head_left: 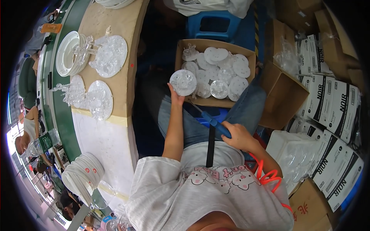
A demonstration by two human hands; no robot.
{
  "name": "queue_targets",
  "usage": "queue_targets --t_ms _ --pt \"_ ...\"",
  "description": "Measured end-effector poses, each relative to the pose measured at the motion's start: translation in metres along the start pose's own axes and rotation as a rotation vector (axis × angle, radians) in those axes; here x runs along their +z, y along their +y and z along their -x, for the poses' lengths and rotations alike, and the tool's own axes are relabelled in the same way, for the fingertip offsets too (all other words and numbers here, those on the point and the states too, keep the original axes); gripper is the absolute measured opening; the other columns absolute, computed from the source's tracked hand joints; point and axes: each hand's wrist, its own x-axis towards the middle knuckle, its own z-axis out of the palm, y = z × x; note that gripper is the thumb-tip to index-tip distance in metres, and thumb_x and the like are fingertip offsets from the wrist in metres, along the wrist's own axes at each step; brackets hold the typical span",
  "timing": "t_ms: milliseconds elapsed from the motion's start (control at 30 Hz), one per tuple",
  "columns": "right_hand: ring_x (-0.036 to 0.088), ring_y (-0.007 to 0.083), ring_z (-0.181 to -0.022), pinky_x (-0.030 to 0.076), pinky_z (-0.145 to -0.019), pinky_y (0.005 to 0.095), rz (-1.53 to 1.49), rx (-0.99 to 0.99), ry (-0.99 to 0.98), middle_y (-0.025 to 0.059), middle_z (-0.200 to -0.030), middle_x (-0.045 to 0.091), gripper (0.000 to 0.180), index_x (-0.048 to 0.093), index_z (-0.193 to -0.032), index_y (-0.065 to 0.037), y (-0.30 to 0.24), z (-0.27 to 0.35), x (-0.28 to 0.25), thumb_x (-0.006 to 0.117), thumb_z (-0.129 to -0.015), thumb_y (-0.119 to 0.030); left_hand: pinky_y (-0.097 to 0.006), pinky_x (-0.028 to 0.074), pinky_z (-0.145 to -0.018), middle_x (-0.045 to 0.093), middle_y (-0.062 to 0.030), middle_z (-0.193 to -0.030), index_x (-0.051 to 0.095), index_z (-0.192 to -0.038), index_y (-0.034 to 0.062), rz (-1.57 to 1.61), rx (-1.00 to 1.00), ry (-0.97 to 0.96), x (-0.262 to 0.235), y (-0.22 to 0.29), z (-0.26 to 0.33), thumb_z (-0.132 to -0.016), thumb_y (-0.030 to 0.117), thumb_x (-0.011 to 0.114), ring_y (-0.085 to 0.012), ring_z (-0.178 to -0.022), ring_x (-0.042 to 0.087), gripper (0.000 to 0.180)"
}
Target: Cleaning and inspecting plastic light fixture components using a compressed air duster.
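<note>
My left hand (pixel 177 97) is closed on the lower edge of a round white disc (pixel 183 82) with a speckled, clear-looking face, tilted toward me. It is held at the near left corner of an open cardboard box (pixel 216 101), which is filled with several similar white and clear discs (pixel 219 89). Wrapped around the handle of a blue air blow gun (pixel 214 122) is my right hand (pixel 236 137). The thin metal nozzle points up and left toward the held disc, apart from it. An orange-red coiled hose (pixel 266 175) runs beside my right forearm.
Along the left, a bench (pixel 104 131) carries clear plastic parts on white discs (pixel 110 56), white rings (pixel 69 54) and a stack of white rings (pixel 83 173). Printed cartons (pixel 323 100) are piled at the right. A blue stool (pixel 214 25) stands beyond the box.
</note>
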Motion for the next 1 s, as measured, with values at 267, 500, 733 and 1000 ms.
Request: queue_targets --t_ms 267,500,733,1000 --pt "0.056 0.0365 -0.065 0.043 -0.060 0.0419 0.036 0.019 0.046 0.0191 -0.067 0.057 0.031 0.051 -0.098 -0.002 0.002 0.004 0.015 0.057 -0.072 -0.018 -0.043 0.027 -0.102 0.037 -0.0067 -0.133 0.037 -0.128 0.0117 0.053 0.001 -0.033 0.001 0.000 0.002 -0.083 0.061 0.029 -0.0274 -0.121 0.035 0.067" --pt "0.056 0.0365 -0.064 0.043 -0.058 0.0419 -0.047 0.024 0.076 0.0188 -0.066 0.057 0.031 0.051 -0.098 -0.003 0.005 0.007 0.016 0.057 -0.071 -0.018 -0.043 0.026 -0.102 0.037 -0.0072 -0.133 0.036 -0.129 0.0111 0.061 0.010 -0.070 -0.001 0.000 0.003 -0.087 0.054 0.028 -0.0279 -0.122 0.034 0.061" --pt "0.056 0.0374 -0.063 0.043 -0.058 0.0415 -0.048 -0.006 0.041 0.0205 -0.065 0.055 0.033 0.050 -0.099 -0.001 0.009 0.002 0.019 0.058 -0.071 -0.018 -0.042 0.028 -0.101 0.035 -0.0077 -0.134 0.033 -0.130 0.0104 0.067 0.005 -0.058 -0.005 0.002 0.005 -0.087 0.054 0.029 -0.0278 -0.122 0.034 0.062" --pt "0.055 0.0383 -0.063 0.043 -0.059 0.0422 -0.044 0.005 0.114 0.0215 -0.064 0.055 0.033 0.051 -0.099 -0.002 0.007 0.002 0.010 0.058 -0.071 -0.017 -0.043 0.028 -0.101 0.037 -0.0077 -0.133 0.034 -0.130 0.0108 0.072 0.028 -0.054 -0.005 0.001 0.000 -0.087 0.054 0.031 -0.0277 -0.121 0.035 0.061"
